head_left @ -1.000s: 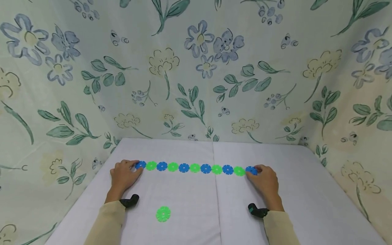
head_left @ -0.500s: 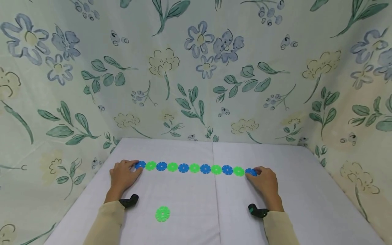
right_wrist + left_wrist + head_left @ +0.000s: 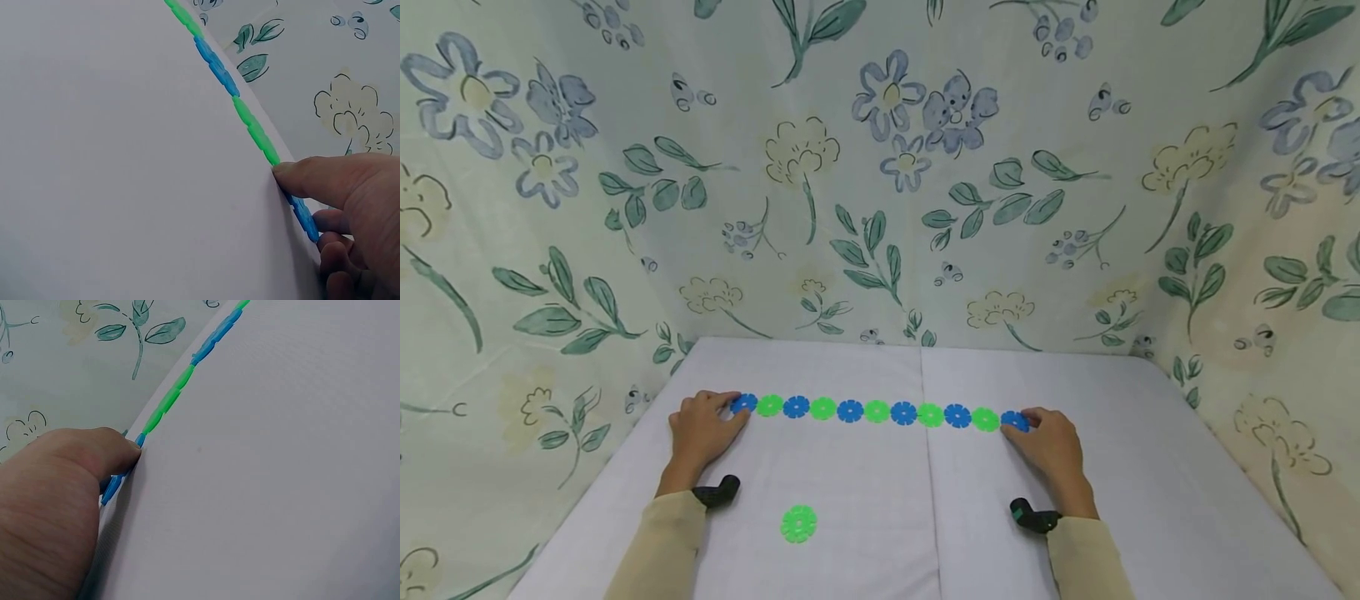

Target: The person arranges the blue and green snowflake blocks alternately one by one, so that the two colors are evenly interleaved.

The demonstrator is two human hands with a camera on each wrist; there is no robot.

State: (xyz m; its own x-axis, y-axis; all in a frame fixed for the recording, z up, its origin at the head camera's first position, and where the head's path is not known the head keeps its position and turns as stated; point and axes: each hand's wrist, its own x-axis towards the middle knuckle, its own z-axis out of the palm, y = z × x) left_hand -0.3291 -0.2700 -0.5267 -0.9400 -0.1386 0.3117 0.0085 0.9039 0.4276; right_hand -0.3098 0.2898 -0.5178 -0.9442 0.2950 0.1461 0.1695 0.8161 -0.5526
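Note:
A straight row of notched plastic discs, blue and green by turns, stretches across the white cloth in the head view. My left hand [image 3: 700, 429] pinches the blue disc [image 3: 745, 403] at the row's left end, its thumb on the near edge. At the other end, my right hand [image 3: 1052, 450] holds the last blue disc [image 3: 1016, 420] between thumb and fingers. Both wrist views show the row almost edge-on, a green disc [image 3: 167, 400] beside the left thumb and another green disc [image 3: 255, 130] beside the right thumb. The fingers partly cover both end discs.
One loose green disc [image 3: 798, 524] lies on the white cloth [image 3: 865, 483], nearer than the row. A floral curtain [image 3: 880, 275] closes off the back and both sides. Each wrist wears a small black device, such as the left wrist camera [image 3: 718, 492].
My right hand has dipped very slightly with the end blue disc since a second ago. My left hand, the rest of the row and the loose green disc look unchanged.

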